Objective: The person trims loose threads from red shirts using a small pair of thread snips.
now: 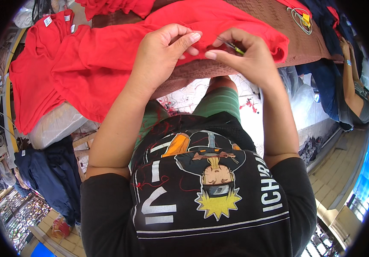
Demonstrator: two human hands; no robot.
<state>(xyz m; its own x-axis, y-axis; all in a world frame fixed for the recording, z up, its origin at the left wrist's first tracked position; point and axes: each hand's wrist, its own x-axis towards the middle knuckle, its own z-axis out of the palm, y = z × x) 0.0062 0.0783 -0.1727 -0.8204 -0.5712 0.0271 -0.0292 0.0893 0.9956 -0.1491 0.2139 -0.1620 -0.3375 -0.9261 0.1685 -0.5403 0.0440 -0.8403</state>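
Note:
A long red garment (107,51) lies across the brown patterned cloth in front of me, its folded end toward the right. My left hand (161,53) is over it, thumb and forefinger pressed together; whatever they pinch, a thread or a bit of red cloth, is too small to make out. Close by on the right, my right hand (251,55) holds a small pair of thread snips (237,48) with a yellow-green part. The blades point left toward my left hand. My right thumb stretches toward the red cloth between the hands.
More red garments (34,81) hang over the left side, above a plastic-wrapped bundle (58,124). Dark blue garments (54,175) lie lower left. A looped cord with a yellow tag (306,20) rests on the brown cloth (261,23). Another person's arm (349,77) is at far right.

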